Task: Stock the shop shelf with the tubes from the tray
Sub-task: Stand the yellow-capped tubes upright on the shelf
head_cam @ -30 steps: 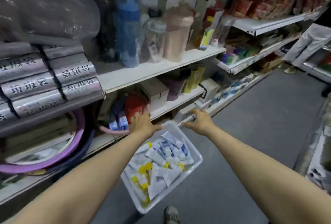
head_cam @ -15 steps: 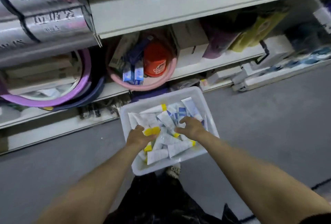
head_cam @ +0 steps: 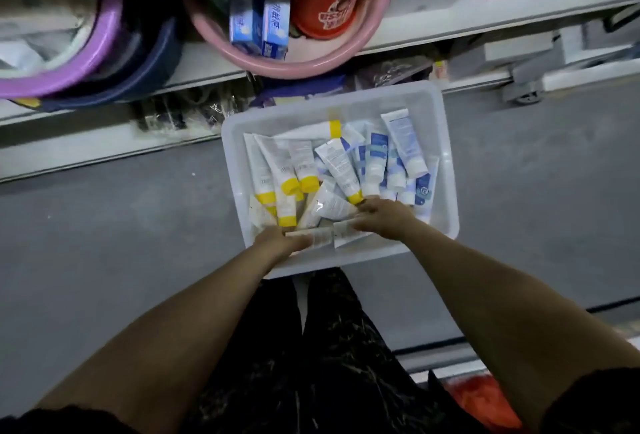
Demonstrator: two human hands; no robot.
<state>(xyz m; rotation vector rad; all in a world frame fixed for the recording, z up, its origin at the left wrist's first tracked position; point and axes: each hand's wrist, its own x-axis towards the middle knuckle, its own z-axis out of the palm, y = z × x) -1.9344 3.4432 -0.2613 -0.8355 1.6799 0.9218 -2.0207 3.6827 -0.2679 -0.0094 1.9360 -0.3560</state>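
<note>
Both outstretched, left hand [head_cam: 281, 243] and right hand [head_cam: 385, 218] curl fingers round one tube [head_cam: 325, 234].

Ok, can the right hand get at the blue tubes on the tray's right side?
Probably yes. The blue tubes lie uncovered on top, just beyond the right hand, and the tray is open-topped. The hand would first have to leave the white tube it touches.

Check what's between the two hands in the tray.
A white tube lies crosswise between them at the near end of the tray: the left hand holds one end, the right hand touches the other. Head view.
</note>
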